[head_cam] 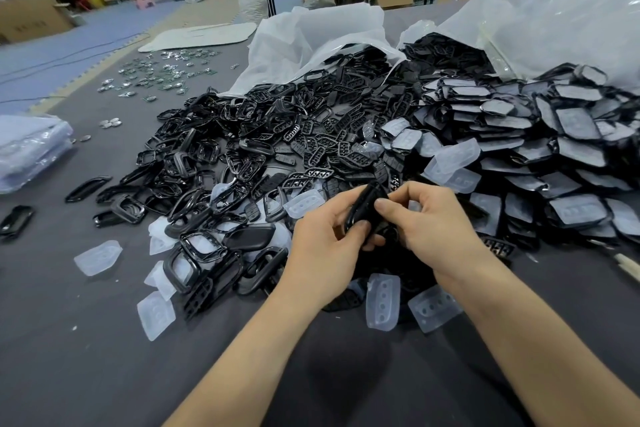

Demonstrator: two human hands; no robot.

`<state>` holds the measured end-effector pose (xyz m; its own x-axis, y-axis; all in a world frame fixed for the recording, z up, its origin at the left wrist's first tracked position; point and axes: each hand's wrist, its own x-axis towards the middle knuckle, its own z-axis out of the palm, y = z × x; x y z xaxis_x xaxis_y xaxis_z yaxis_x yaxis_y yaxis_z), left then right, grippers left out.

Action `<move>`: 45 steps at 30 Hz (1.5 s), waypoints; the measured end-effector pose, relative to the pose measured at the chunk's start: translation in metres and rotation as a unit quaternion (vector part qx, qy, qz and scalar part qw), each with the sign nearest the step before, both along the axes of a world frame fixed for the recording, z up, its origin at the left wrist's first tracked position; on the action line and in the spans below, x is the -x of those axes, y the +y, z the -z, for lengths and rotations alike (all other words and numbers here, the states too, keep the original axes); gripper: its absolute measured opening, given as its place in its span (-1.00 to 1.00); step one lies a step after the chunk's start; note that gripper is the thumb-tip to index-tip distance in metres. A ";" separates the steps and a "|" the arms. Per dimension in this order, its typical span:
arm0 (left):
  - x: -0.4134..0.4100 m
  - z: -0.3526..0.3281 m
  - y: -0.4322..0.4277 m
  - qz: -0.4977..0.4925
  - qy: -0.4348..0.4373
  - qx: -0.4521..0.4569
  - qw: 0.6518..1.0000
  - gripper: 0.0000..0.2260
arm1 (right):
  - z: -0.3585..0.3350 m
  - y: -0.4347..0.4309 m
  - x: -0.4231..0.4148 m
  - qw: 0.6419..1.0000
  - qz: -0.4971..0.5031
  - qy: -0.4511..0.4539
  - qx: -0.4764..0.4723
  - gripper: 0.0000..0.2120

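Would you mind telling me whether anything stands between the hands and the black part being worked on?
Nothing visible does: the left hand and the right hand both grip the black part directly, with their fingers on its surface.

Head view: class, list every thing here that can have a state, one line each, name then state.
black part, held off the table between both hands.
left grip, fingers curled round the black part.
right grip, thumb and fingers pinching the black part.
left white bag, open, contents spilling out.
right white bag, open, contents spilling out.
clear pad, lying loose on the table, untouched.
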<state>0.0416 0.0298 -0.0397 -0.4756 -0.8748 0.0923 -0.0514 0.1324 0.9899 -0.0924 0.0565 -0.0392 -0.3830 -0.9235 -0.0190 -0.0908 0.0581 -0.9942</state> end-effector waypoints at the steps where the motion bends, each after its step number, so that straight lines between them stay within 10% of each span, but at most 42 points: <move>1: -0.001 -0.001 0.000 0.003 0.001 -0.001 1.000 -0.57 | 0.000 0.000 0.000 1.000 0.000 -0.004 -0.006 -0.80; 14: -0.006 -0.008 0.000 0.059 0.029 -0.035 0.997 -0.56 | -0.013 0.004 0.006 0.995 -0.039 -0.080 0.048 -0.85; 23: -0.004 -0.001 0.003 -0.012 -0.065 0.124 0.990 -0.50 | -0.006 0.002 0.006 0.999 -0.030 -0.005 0.045 -0.77; 31: 0.000 0.000 0.000 0.003 0.030 -0.022 0.999 -0.75 | -0.008 0.002 0.005 0.995 -0.029 0.086 0.045 -0.81; 39: 0.005 0.006 0.001 -0.011 0.052 -0.038 0.998 -0.78 | -0.030 0.006 0.027 0.956 -0.043 -0.279 -0.085 -0.47; 45: 0.004 0.008 -0.002 -0.021 0.066 -0.062 0.996 -0.80 | -0.028 0.005 0.030 0.948 -0.074 -0.303 -0.061 -0.64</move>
